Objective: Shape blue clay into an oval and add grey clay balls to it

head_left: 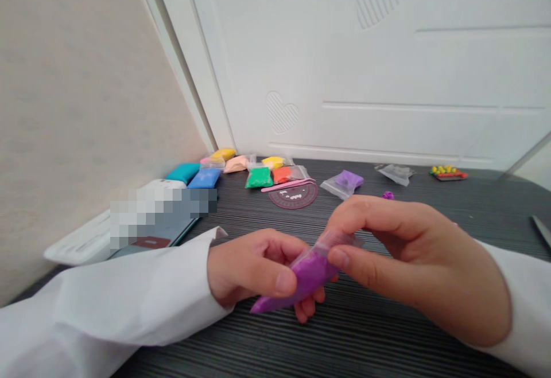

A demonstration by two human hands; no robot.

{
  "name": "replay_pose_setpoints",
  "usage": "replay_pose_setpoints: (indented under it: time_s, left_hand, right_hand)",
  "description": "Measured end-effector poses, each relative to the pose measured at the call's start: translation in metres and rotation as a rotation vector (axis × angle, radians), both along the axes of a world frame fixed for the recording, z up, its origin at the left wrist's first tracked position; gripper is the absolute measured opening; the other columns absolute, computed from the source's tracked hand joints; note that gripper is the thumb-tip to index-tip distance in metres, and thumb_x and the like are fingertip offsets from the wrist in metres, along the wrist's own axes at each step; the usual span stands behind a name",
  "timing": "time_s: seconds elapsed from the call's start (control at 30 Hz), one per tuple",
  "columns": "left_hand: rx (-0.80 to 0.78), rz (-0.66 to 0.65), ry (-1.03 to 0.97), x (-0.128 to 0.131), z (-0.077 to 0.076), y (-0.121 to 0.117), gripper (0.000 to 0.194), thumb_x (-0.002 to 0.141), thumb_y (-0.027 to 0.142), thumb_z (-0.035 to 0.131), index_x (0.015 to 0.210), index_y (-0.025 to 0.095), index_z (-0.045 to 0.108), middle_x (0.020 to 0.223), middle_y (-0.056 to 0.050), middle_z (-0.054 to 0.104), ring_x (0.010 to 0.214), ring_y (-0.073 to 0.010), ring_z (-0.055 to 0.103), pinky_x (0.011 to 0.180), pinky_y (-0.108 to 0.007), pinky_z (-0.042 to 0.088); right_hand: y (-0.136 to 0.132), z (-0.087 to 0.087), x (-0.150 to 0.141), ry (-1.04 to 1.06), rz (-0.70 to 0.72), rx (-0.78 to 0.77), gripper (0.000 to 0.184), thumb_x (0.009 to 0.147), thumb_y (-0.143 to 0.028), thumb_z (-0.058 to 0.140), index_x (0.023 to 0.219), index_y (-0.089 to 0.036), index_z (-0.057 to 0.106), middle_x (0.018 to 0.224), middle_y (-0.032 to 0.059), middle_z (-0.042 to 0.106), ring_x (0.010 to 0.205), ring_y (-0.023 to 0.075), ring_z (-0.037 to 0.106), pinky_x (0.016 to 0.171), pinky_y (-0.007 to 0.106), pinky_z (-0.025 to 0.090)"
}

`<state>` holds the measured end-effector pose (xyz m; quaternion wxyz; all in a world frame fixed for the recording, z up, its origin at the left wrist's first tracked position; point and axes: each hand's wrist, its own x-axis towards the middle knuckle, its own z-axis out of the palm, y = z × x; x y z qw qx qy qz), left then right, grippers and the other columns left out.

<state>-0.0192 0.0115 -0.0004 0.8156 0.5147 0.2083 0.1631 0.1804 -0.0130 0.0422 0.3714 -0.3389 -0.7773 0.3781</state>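
At lower centre of the frame, the left hand [258, 266] holds a purple-filled bag [307, 275], the right hand [430, 269] pinching its clear upper end; light, even pressure should best avoid squashing it. Beyond, right of centre, lies a lilac packet [349, 180].

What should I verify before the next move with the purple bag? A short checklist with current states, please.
1. Left hand gripping the purple bag: ok, thumb on the near side.
2. Right hand holding the bag's clear end: ok, pinched between thumb and fingers.
3. Purple contents visible through the plastic: ok.
4. Bag's mouth open: cannot tell, fingers cover much of that end.
5. Green packet clear of both hands: ok, lying farther back on the dark table.
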Motion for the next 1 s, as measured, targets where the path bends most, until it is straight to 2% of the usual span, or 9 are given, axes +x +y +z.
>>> replay_pose_setpoints:
  time_s: [0.17,0.27,0.43,0.57,0.67,0.8,1.0]
  left_hand:
    - [0.037,-0.002,0.137,0.001,0.003,-0.001,0.05,0.055,0.053,0.076,0.08,0.012,0.067,0.07,-0.003,0.063,0.064,-0.0125,0.058,0.067,-0.025,0.048]
    - [0.048,-0.006,0.161,0.001,0.004,-0.001,0.051,0.053,0.053,0.077,0.08,0.012,0.067,0.071,-0.002,0.062,0.066,-0.0129,0.058,0.068,-0.025,0.047]
    - [0.034,0.002,0.136,0.001,0.003,-0.002,0.05,0.055,0.051,0.077,0.084,0.011,0.068,0.073,-0.003,0.062,0.063,-0.0116,0.058,0.066,-0.023,0.046]
    - [0.018,0.028,0.052,0.001,0.001,-0.002,0.045,0.058,0.047,0.076,0.087,0.012,0.068,0.076,-0.003,0.064,0.06,-0.0107,0.057,0.064,-0.024,0.047]
    - [0.011,0.04,0.034,0.001,0.0,-0.002,0.044,0.06,0.044,0.076,0.09,0.013,0.068,0.076,-0.003,0.065,0.061,-0.0114,0.057,0.065,-0.026,0.048]
    - [0.0,0.047,0.038,0.0,0.0,-0.003,0.045,0.059,0.045,0.076,0.09,0.012,0.068,0.079,-0.004,0.064,0.063,-0.0122,0.058,0.066,-0.027,0.049]
    - [0.016,0.083,0.044,0.0,0.0,-0.001,0.052,0.059,0.047,0.076,0.092,0.008,0.068,0.081,-0.008,0.065,0.067,-0.0151,0.06,0.064,-0.026,0.049]
  right_hand:
    - [-0.001,0.001,0.001,-0.082,0.005,0.064,0.004,0.08,-0.022,0.061,0.077,-0.023,0.063,0.071,-0.0061,0.065,0.065,0.005,0.056,0.063,0.015,0.043]
    - [0.0,0.001,0.004,-0.098,0.019,0.115,0.005,0.081,-0.021,0.06,0.076,-0.022,0.062,0.069,-0.0063,0.063,0.064,0.0046,0.056,0.06,0.014,0.043]
    - [0.001,0.0,0.006,-0.074,0.042,0.096,0.008,0.082,-0.022,0.059,0.075,-0.021,0.062,0.068,-0.0061,0.064,0.063,0.0049,0.056,0.06,0.015,0.043]
    - [0.002,-0.001,0.003,-0.061,-0.008,0.06,0.006,0.081,-0.021,0.059,0.078,-0.022,0.065,0.072,-0.0063,0.066,0.068,0.0063,0.058,0.065,0.018,0.043]
    - [0.004,-0.001,0.004,-0.083,-0.023,0.107,0.008,0.079,-0.016,0.059,0.076,-0.021,0.063,0.07,-0.0077,0.065,0.066,0.0048,0.056,0.063,0.016,0.042]
    - [0.005,-0.003,0.006,-0.115,0.019,0.163,0.008,0.083,-0.018,0.056,0.078,-0.02,0.061,0.07,-0.0074,0.063,0.065,0.0036,0.056,0.061,0.013,0.042]
    - [0.005,-0.011,0.005,-0.1,-0.018,0.276,0.013,0.085,-0.01,0.05,0.08,-0.02,0.057,0.071,-0.0062,0.063,0.066,0.0045,0.057,0.061,0.013,0.042]
